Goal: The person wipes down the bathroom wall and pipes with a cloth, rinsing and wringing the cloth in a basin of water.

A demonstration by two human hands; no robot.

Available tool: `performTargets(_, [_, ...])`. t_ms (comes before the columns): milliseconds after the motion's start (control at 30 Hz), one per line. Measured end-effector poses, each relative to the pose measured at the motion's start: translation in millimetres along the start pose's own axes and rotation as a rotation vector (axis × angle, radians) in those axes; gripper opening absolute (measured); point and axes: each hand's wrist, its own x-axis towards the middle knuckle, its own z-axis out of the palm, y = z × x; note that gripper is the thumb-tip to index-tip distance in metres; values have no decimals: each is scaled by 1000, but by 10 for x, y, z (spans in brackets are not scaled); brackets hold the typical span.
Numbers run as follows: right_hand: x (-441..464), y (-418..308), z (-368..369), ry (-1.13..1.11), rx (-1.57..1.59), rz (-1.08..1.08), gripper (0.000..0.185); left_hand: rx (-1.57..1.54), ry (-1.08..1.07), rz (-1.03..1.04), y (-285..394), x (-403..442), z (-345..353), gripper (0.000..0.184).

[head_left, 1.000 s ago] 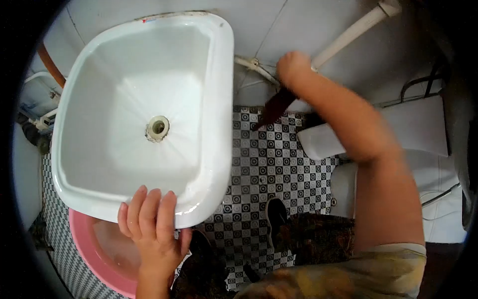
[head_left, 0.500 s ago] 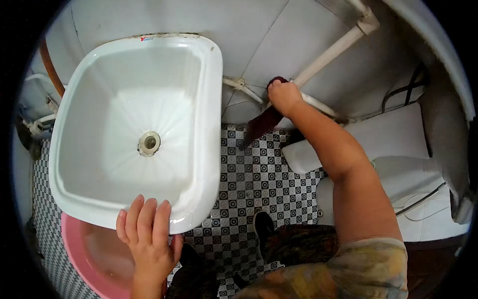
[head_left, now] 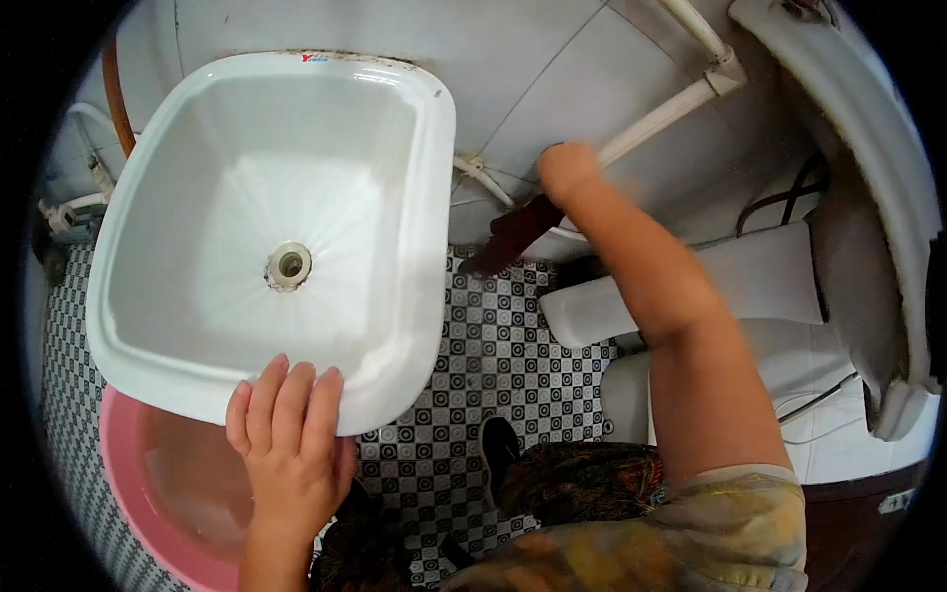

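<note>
The white washbasin (head_left: 424,326) fills the left half of the view, with its drain hole visible in the bowl. Over its front rim curl the fingers of my left hand (head_left: 291,444), the thumb at the outer side of the edge. My right hand (head_left: 569,173) is closed around a dark maroon cloth (head_left: 513,237) beside the cream wall pipe (head_left: 656,123). The cloth's loose end hangs down to the left above the floor. How much of the pipe the cloth covers is hidden by the hand.
A pink tub (head_left: 128,483) of cloudy water stands below the basin. On the right is a white toilet (head_left: 730,276), with a large pale fixture (head_left: 888,296) beyond it. Patterned tiles (head_left: 473,355) cover the floor around my shoe (head_left: 500,444).
My right hand, slightly blurred, has shifted a little along the pipe with the cloth, whose hanging end has swung left. My left hand stays on the basin rim. The view has moved slightly.
</note>
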Motion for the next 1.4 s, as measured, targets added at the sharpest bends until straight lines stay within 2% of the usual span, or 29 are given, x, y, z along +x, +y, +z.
performTargets(100, [-30, -214, 118, -7, -41, -14, 18, 1, 11, 3, -8, -14, -3, 55])
performTargets(167, [82, -372, 354, -10, -160, -116, 17, 1, 10, 2, -4, -13, -7, 55])
performTargets(267, [144, -440, 304, -81, -52, -131, 17, 13, 8, 13, -10, -8, -9, 56])
performTargets(333, [51, -478, 337, -94, -91, -116, 17, 1, -3, 9, -8, -16, -16, 56])
performTargets(467, [-293, -683, 604, 195, -61, -411, 16, 12, 29, 23, -12, 0, -2, 56])
performTargets(533, [-536, -853, 648, 179, 194, -356, 18, -5, -17, 3, 0, -1, -32, 56])
performTargets(667, [-802, -936, 1026, 74, 441, -229, 19, 17, -3, 21, -10, -13, -9, 56])
performTargets(767, [-925, -948, 1189, 16, 1059, 80, 18, 14, 8, 26, 1, 10, -22, 57])
performTargets(800, [-896, -943, 1272, 29, 1079, 83, 18, 9, -1, 17, 12, 8, -29, 57])
performTargets(867, [-905, -926, 1167, -277, 2136, 331, 17, 29, -13, 28, 22, -1, -40, 56])
performTargets(933, [-764, -875, 1111, -272, 2122, 343, 18, 24, -43, 29, 16, -21, -27, 63])
performTargets(1000, [-687, -762, 728, -92, 2278, 233, 21, 61, -33, 59, 5, -25, -19, 63])
performTargets(1033, [-665, -711, 478, -79, 2296, 223, 21, 52, -41, 49, 12, -25, -25, 63])
performTargets(1100, [-601, -627, -16, 133, 2461, 59, 25, 51, -41, 35, 32, -16, -29, 65])
performTargets(1133, [-504, -606, -149, 140, 2468, 43, 25, 66, -34, 34, 35, -6, -34, 65])
performTargets(1200, [-282, -568, -356, 364, 2367, -49, 26, 65, -56, 24, 40, -5, -36, 65])
performTargets(1233, [-164, -558, -414, 365, 2369, -66, 26, 74, -40, 30, 31, -12, -21, 65])
performTargets(1300, [33, -563, -507, 501, 2164, -93, 25, 68, -40, 30, 24, -13, -34, 64])
performTargets(1400, [78, -660, -728, 562, 2290, -198, 22, 61, -51, 29, 20, -16, -38, 63])
